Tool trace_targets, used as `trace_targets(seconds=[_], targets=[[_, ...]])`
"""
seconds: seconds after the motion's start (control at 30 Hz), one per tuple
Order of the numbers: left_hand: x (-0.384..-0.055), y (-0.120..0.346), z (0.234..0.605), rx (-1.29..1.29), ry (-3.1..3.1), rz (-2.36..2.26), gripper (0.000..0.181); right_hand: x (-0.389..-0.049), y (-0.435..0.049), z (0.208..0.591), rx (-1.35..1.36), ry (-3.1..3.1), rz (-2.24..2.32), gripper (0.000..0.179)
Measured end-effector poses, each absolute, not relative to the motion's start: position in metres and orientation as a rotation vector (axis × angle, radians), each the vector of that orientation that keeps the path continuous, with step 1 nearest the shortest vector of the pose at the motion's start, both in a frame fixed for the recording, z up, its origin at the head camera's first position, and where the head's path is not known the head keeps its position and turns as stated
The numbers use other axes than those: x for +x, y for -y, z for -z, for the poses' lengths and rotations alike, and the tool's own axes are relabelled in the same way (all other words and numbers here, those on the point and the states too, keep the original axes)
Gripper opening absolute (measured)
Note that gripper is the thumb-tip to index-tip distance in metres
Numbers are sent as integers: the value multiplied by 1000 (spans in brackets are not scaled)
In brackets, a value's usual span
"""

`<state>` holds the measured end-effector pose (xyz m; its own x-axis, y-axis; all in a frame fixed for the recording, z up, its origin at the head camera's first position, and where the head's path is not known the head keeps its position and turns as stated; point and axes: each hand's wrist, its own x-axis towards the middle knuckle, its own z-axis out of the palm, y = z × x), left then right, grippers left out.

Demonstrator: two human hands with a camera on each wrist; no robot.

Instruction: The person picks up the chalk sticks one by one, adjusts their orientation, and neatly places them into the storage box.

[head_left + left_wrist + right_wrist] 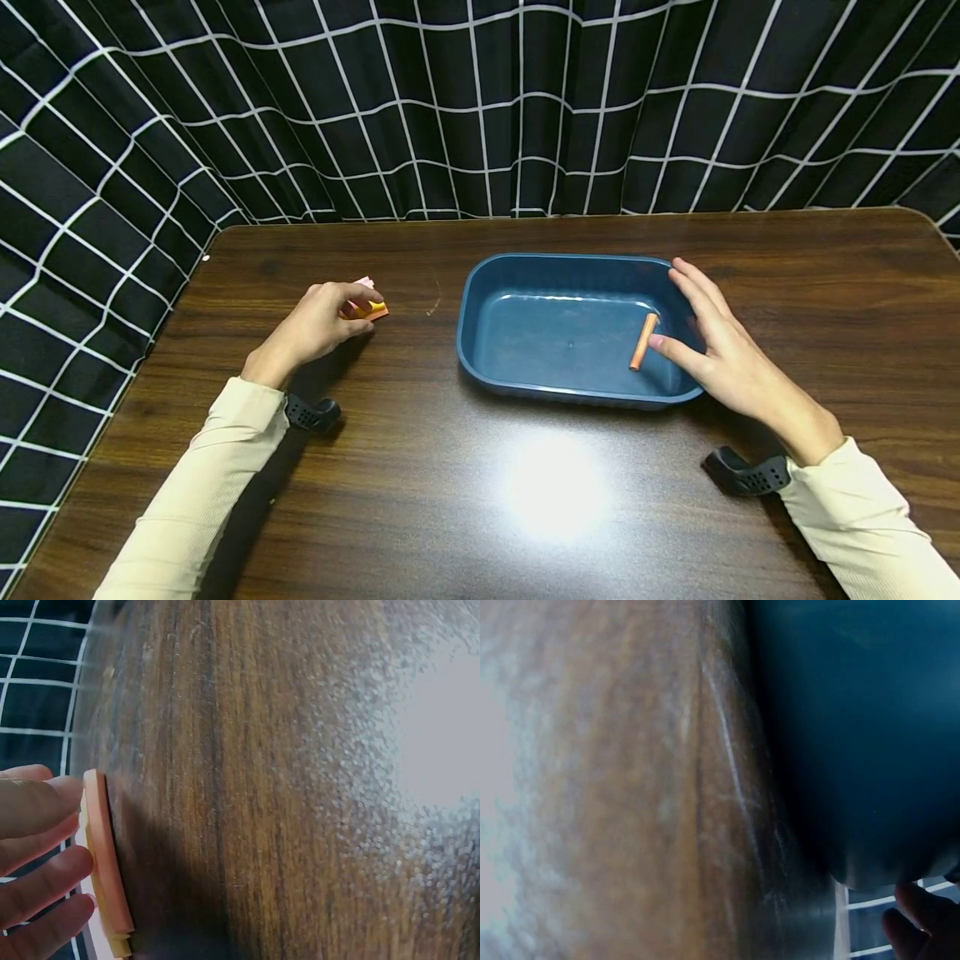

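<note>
At the left of the table, my left hand [322,321] curls its fingers and thumb about several small coloured sticks [377,312]. Orange, yellow and pink show among them in the head view. In the left wrist view, fingertips [79,859] lie against the long orange and yellow sticks [111,862], which sit side by side. My right hand [716,350] is spread over the right end of a blue plastic bin [517,387], its long fingers straight at the far corner of the rim. Inside the bin lies one orange stick [643,343], the right thumb tip right beside it.
The brown wood-grain table [420,492] carries a bright light reflection in front of the bin. A black curtain with a white grid [495,108] hangs along the back and left side. Black bands [750,475] circle both wrists.
</note>
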<state>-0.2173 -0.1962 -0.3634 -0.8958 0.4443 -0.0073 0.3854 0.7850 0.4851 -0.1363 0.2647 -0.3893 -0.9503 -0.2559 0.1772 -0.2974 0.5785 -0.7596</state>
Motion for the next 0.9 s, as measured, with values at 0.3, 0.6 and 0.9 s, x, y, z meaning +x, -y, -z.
trace_targets(seconds=[0.3, 0.6, 0.9], targets=[[-218, 198, 364, 652, -2875, -598, 29, -136, -264, 391, 509, 2703, -1362, 81], [-219, 196, 366, 703, -2845, -584, 21, -136, -265, 390, 513, 2698, -1368, 79], [-218, 199, 369, 717, -2854, -588, 22, -137, -265, 392, 529, 2682, -1367, 75]])
